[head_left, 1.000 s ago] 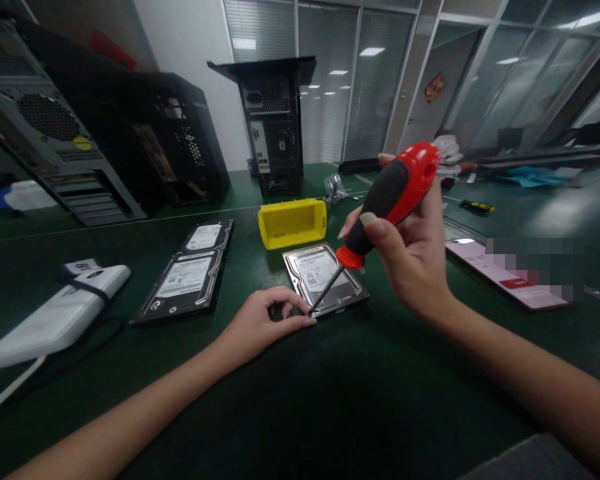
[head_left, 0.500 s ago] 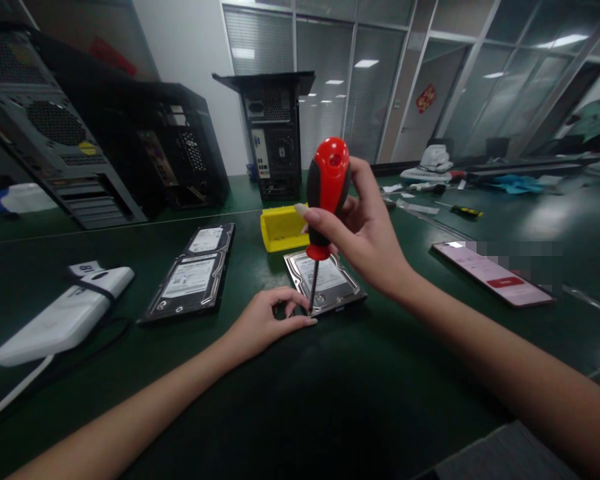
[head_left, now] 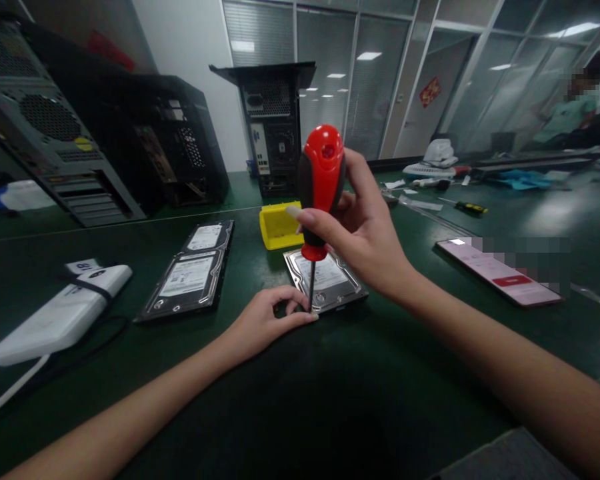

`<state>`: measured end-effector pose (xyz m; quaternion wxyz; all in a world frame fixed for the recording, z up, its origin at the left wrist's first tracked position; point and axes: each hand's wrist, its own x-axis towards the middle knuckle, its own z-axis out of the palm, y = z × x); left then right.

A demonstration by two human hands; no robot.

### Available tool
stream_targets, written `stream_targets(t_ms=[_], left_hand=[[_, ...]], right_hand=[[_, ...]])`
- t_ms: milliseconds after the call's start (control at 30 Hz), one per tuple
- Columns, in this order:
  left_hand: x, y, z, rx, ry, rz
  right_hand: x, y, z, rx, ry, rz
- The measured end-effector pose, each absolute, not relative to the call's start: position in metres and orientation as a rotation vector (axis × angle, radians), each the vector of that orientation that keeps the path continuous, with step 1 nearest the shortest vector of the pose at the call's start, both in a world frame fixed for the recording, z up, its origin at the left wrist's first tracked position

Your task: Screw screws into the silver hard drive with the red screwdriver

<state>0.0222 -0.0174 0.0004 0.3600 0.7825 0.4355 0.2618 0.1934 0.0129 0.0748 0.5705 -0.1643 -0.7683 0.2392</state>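
My right hand (head_left: 367,223) is closed around the handle of a red and black screwdriver (head_left: 325,173). The screwdriver stands nearly upright, its tip at the near left corner of a hard drive (head_left: 343,290) that lies label up on the green table. My left hand (head_left: 275,317) rests at that same corner, with thumb and curled fingers pinching around the drive's edge beside the tip. Whether a screw sits under the tip is hidden. Just behind the drive is a yellow plastic tray (head_left: 277,227), partly covered by my right hand and the screwdriver.
Two more hard drives (head_left: 193,277) lie to the left, near a white power strip (head_left: 63,313). Computer cases (head_left: 275,133) stand at the back and left. To the right are a phone (head_left: 500,270), a small yellow and black screwdriver (head_left: 467,207) and a person (head_left: 573,113) farther off.
The screwdriver handle has shifted slightly left and stands a little more upright, with its tip still at the corner. Both hands keep their grip. The view has shifted slightly.
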Motion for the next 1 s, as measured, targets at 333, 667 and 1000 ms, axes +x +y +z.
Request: stream_targets(t_ms=[333, 667, 1000], left_hand=[[0.022, -0.019, 0.004, 1.993, 1.103, 0.679], [0.020, -0.017, -0.006, 2.050, 1.160, 0.690], [0.021, -0.019, -0.002, 2.074, 1.178, 0.683]], right_hand=[[0.190, 0.023, 0.075, -0.407, -1.805, 0.670], [0.184, 0.025, 0.091, -0.175, -1.899, 0.920], [0.190, 0.023, 0.108, -0.148, -1.881, 1.012]])
